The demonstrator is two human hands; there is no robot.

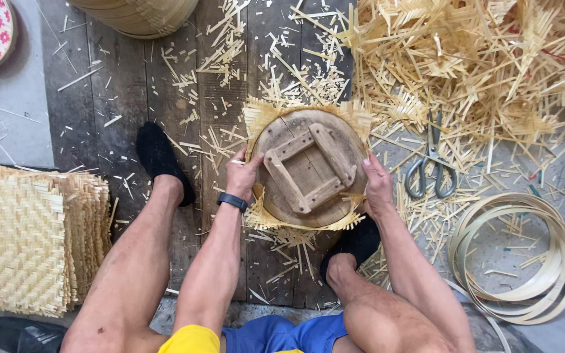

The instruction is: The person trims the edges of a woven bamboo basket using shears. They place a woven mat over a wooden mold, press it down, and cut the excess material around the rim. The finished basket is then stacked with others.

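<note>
A round wooden mould (308, 168) with a square frame of battens on its top sits on the dark plank floor (125, 85) between the person's socked feet. Frayed edges of a woven bamboo mat (266, 116) stick out from under the mould all around. The left hand (243, 175) presses against the mould's left rim, fingers curled together on the edge; the right hand (377, 186) grips the right rim, fingers wrapped on it. A black wristband (232, 201) sits on the left wrist. Right of the mould lie scissors (431, 163), and beyond them coiled bamboo hoops (511, 261). A stack of woven mats (31, 238) lies well left of the mould; loose bamboo offcuts (479, 59) pile up above and to its right.
</note>
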